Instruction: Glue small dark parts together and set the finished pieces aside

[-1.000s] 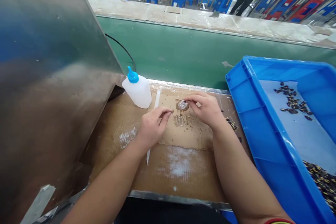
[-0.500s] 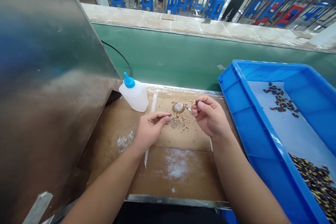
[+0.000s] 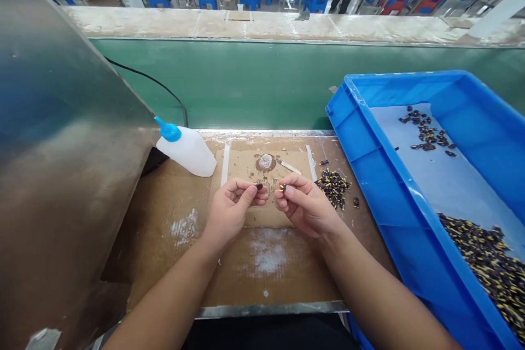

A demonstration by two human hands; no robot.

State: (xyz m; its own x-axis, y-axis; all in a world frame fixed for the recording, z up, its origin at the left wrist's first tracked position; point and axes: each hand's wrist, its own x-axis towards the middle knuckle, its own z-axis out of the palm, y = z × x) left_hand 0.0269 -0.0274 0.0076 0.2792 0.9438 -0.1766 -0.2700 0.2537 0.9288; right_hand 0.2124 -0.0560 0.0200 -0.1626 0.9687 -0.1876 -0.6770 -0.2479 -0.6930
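Between the thumb and finger of my left hand [image 3: 229,208] is a small dark, flat piece [image 3: 259,186]. My right hand [image 3: 307,206] pinches a small black-and-yellow piece [image 3: 283,188]. Both hands are close together over a cardboard sheet [image 3: 262,221], with a narrow gap between the two pieces. Just beyond them, a whitish round blob [image 3: 266,162] sits in a wet brown stain, and a slim tool with a pale handle [image 3: 290,167] lies beside it. A pile of small black-and-yellow pieces [image 3: 334,188] rests right of my right hand.
A white squeeze bottle [image 3: 191,152] with a blue cap leans at the left, near a metal panel [image 3: 53,147]. On the right, a large blue crate [image 3: 371,175] holds many more black-and-yellow pieces. A green partition [image 3: 254,82] runs behind the table; stools and people are beyond.
My hands have come together, the right one moving left and down, both still pinching their pieces. The view has shifted, and the pile behind my right hand now shows.
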